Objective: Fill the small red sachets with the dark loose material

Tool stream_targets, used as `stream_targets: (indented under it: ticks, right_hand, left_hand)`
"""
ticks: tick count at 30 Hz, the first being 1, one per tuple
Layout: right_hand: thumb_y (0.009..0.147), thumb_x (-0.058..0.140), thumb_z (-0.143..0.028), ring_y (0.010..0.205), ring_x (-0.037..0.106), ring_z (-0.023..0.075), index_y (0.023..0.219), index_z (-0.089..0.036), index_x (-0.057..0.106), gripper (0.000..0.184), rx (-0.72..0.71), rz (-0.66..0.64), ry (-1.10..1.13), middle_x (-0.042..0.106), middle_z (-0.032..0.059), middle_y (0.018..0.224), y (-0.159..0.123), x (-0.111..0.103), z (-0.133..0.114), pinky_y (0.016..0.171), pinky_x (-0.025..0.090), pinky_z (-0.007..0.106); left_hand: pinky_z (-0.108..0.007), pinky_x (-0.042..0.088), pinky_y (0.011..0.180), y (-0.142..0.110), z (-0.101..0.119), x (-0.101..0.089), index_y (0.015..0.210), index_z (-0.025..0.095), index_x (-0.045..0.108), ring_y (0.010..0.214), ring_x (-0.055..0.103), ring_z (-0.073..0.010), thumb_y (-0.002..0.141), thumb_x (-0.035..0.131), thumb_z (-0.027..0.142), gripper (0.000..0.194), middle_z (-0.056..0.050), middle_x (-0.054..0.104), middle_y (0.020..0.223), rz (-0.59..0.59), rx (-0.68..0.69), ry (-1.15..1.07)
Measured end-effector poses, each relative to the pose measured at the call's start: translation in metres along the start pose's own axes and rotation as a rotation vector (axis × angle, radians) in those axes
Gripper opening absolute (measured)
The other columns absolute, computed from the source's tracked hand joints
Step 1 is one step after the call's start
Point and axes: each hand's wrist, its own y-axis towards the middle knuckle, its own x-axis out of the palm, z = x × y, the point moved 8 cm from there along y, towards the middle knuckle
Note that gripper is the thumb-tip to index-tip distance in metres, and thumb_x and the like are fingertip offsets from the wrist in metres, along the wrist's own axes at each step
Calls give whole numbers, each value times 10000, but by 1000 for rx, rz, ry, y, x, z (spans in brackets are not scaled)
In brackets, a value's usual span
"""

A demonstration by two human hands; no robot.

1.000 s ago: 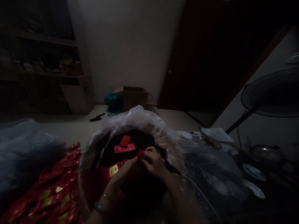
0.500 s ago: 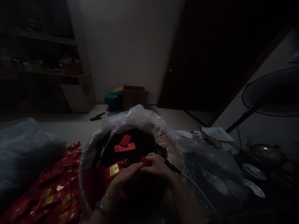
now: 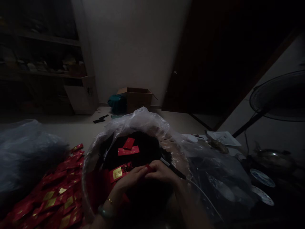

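Observation:
My left hand (image 3: 130, 178) and my right hand (image 3: 162, 173) meet over a wide container lined with clear plastic (image 3: 143, 117). Closed fingers of both hands grip a small red packet (image 3: 149, 167), mostly covered by them. Dark loose stuff (image 3: 147, 144), too dim to name, fills the container. On it lie two flat red packets (image 3: 128, 150), one across the other, and a red packet with a gold label (image 3: 118, 173) near my left hand. Beside my right hand rests a tool with a black handle and pale end (image 3: 172, 168).
Many red and gold packets (image 3: 54, 197) are heaped at the left, next to a large plastic bag (image 3: 26, 156). Dark plastic sheeting (image 3: 214, 171) and patterned plates (image 3: 262, 177) lie right. A cardboard box (image 3: 139, 98) stands by the wall; a fan (image 3: 281, 95) stands far right.
My fingers have closed further over the small red packet, so less of it shows. Both hands stay nearly in place. The whole view has shifted slightly.

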Motion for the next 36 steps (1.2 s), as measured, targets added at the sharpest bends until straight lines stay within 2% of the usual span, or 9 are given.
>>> stream_targets:
  ticks: [4, 6, 10, 13, 17, 22, 26, 31, 36]
  right_hand:
    - [776, 621, -332, 755, 568, 174, 705, -197, 716, 179, -150, 227, -95, 660, -1, 704, -5, -25, -13, 747, 446, 280]
    - [795, 593, -344, 717, 570, 160, 710, -203, 709, 201, -150, 140, -61, 657, -15, 701, -6, -21, -11, 797, 441, 299]
    - [722, 657, -347, 564, 484, 110, 542, -187, 597, 248, -142, -83, -33, 521, -78, 520, -7, -2, -2, 908, 380, 336]
    - [739, 610, -305, 538, 417, 95, 591, -178, 568, 200, -84, -96, -13, 492, -67, 570, -6, 5, 3, 671, 420, 251]
    - [813, 502, -307, 505, 340, 84, 619, -168, 553, 245, 10, -147, -23, 414, -56, 552, -6, 15, 7, 463, 283, 195]
    - [827, 510, -346, 563, 373, 92, 661, -152, 583, 266, 34, -125, -154, 422, -43, 592, -3, 17, 15, 510, 322, 196]
    - [863, 463, -339, 558, 371, 88, 719, -132, 623, 299, 55, -234, -184, 426, -48, 581, -3, 25, 18, 522, 327, 199]
    - [871, 435, -335, 605, 427, 101, 816, -130, 645, 298, 37, -259, -112, 507, -31, 660, -5, 27, 12, 592, 386, 215]
    - [874, 457, -371, 724, 528, 134, 831, -163, 647, 284, -23, -304, -117, 568, -22, 711, -5, 31, 11, 838, 425, 297]
  left_hand:
    - [-242, 430, 593, 7, -10, -1, 872, 166, 699, 645, 557, -143, 830, 460, 454, 377, -20, 672, 748, -11, -67, 15]
    - [-215, 355, 504, 9, -13, -2, 821, 146, 691, 544, 473, -110, 820, 462, 466, 393, 12, 607, 638, -11, -94, 32]
    - [-192, 325, 501, 8, -10, 1, 852, 139, 703, 577, 469, -105, 786, 511, 430, 355, 10, 610, 671, -67, -84, 59]
    - [-196, 342, 506, 4, -6, 1, 846, 156, 711, 598, 490, -117, 776, 519, 415, 330, -1, 636, 707, -62, -103, 64]
    - [-231, 357, 500, -2, -3, 6, 761, 169, 722, 553, 481, -134, 786, 478, 466, 386, -1, 624, 613, -101, -137, 27]
    - [-246, 407, 614, 0, -1, 11, 857, 177, 716, 665, 523, -149, 817, 429, 451, 399, -19, 674, 759, -173, -93, 50]
    - [-244, 416, 699, 6, -4, 13, 895, 150, 692, 779, 545, -160, 801, 481, 435, 366, -23, 676, 863, -200, -45, 71]
    - [-275, 434, 772, 6, -10, 13, 941, 153, 679, 869, 575, -198, 795, 476, 432, 376, -52, 690, 959, -182, -108, 74]
    - [-284, 407, 877, 7, -10, 14, 1120, 174, 627, 1014, 562, -215, 786, 517, 428, 433, -62, 650, 1152, -211, -60, 48]
